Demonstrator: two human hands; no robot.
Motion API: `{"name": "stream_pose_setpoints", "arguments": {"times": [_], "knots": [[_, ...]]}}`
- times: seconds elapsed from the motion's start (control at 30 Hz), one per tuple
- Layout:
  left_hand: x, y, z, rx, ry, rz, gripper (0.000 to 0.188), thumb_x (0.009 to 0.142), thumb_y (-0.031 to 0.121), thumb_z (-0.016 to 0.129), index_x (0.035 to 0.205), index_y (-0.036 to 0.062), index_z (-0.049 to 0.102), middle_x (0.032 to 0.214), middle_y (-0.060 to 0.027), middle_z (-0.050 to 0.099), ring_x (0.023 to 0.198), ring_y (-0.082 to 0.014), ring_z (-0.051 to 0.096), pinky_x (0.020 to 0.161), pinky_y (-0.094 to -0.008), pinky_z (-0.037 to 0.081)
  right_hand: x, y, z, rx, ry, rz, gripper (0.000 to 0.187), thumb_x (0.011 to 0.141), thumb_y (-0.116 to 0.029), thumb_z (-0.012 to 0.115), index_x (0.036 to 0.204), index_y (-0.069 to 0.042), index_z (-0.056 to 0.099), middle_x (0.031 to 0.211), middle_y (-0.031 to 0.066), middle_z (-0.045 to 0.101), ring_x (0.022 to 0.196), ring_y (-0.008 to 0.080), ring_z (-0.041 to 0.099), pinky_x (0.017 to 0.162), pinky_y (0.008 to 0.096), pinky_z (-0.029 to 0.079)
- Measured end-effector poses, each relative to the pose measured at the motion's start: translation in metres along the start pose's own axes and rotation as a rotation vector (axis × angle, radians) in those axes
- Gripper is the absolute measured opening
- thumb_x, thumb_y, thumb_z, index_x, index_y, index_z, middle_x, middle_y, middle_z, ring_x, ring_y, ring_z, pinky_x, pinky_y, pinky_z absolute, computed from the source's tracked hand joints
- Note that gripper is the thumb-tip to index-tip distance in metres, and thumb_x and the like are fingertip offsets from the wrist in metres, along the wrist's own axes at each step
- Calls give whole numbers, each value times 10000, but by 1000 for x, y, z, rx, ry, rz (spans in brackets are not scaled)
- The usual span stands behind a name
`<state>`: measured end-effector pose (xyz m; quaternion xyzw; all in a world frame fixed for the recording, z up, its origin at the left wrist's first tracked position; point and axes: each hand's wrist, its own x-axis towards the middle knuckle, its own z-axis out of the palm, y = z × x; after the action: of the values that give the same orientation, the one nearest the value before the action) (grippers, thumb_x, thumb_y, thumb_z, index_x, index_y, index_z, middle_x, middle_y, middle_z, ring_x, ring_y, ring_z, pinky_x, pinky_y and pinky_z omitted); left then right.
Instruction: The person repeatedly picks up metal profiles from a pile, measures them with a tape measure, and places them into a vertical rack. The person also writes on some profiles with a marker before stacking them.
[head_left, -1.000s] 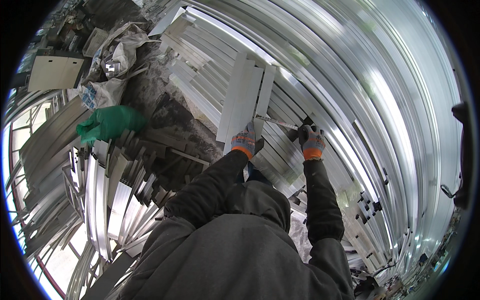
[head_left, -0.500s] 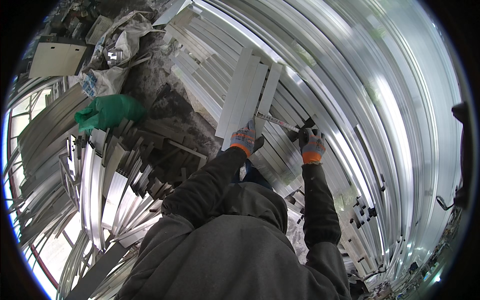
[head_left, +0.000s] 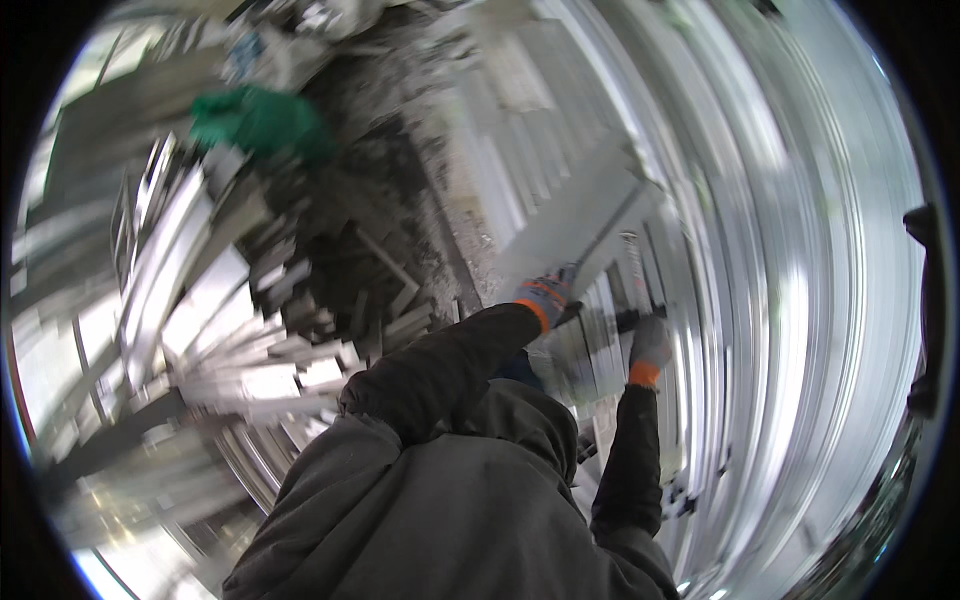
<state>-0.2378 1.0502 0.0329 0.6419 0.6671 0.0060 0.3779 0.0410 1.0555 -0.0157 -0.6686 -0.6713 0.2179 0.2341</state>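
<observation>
My left hand [head_left: 545, 297], in a grey glove with an orange cuff, grips the near end of a flat silver metal profile [head_left: 575, 205], which slants away up and to the right. My right hand [head_left: 650, 345], gloved alike, is closed on a dark tape measure [head_left: 640, 318], partly hidden by the fingers and blurred. Its pale blade [head_left: 631, 262] sticks out away from me, over the metal lengths and apart from the profile in my left hand.
Long silver metal lengths [head_left: 790, 260] fill the right side. At the left lies a jumbled heap of metal offcuts [head_left: 230, 290] with a green bag [head_left: 260, 120] behind it. Dark, dusty ground [head_left: 400, 190] runs between.
The view has turned and blurred. The profile in my left hand has swung to a more rightward slant. The tape blade, which reached left toward that profile, now points away from me.
</observation>
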Motion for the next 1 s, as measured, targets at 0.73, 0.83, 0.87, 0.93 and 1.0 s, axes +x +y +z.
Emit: {"name": "stream_pose_setpoints", "arguments": {"times": [0.73,0.83,0.87,0.93,1.0], "knots": [[-477,-88,216,-1385,1288,-700,158,1035,179,514,1130,70,577,825,-37,615,710,-98,606,634,-287,510,-273,-205,47,-226,-1476,-745,259,961,-253,629,1057,-27,714,945,178,724,887,269,698,797,373,521],[-498,-74,233,-1563,1401,-698,161,1036,187,518,1134,73,575,829,-29,611,706,-98,598,631,-283,507,-293,-236,57,-164,-1518,-936,279,957,-253,637,1126,-46,718,1022,185,728,972,261,704,850,365,522],[-504,-71,242,-1571,1470,-720,155,1030,179,537,1137,75,577,826,-24,605,709,-92,585,623,-282,501,-295,-250,60,-296,-1596,-914,333,926,-332,646,1123,-74,720,1067,212,717,1049,384,682,878,406,535],[-514,-65,262,-1651,1589,-745,152,1022,178,566,1135,77,583,827,-16,601,716,-84,566,613,-281,489,-311,-271,71,-364,-1701,-1016,363,928,-345,637,1174,-85,694,1092,221,707,1065,395,668,882,422,533],[-521,-61,284,-1583,1730,-803,188,1025,215,575,1148,75,600,874,-27,625,765,-91,579,646,-278,482,-325,-291,91,-419,-1762,-1184,387,930,-355,632,1215,-95,670,1113,227,698,1074,407,656,883,444,530]]}}
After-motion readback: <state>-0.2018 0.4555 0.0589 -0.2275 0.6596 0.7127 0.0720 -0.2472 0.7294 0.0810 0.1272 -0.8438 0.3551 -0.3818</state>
